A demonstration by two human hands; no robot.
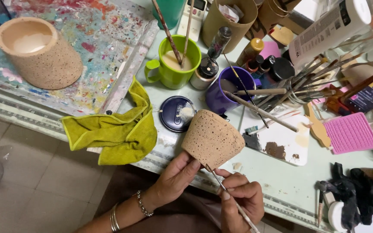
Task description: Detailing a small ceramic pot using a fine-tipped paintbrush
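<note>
1. Head view, main object. I held a speckled cork-coloured pot (213, 139), tipped on its side with the base turned toward me, just over the near edge of the pale green table (281, 181). All places below are given relative to this pot.
2. Head view, left hand (177, 176). It sat directly below the pot, fingers curled up against the lower wall and closed on it from underneath.
3. Head view, right hand (241, 199). It lay below and to the right of the pot, pinched narrowly around a thin paintbrush (225, 190) whose tip met the pot's lower edge.
4. Head view, surroundings. Left of the pot hung a yellow-green cloth (117, 129); just above-left lay a dark blue round lid (177, 113); farther above stood a green mug (173, 64) with brushes in it and a purple cup (227, 92); to the right lay a white palette (281, 138) with brown paint and a pink textured mat (351, 133); far to the upper left stood a second speckled pot (37, 51) on a paint-spattered board (104, 43).
5. Technique, as a judgement. The stroke would go best with the pot braced motionless in the supporting hand, the brush held close to its tip, and the pot rotated rather than the wrist.
</note>
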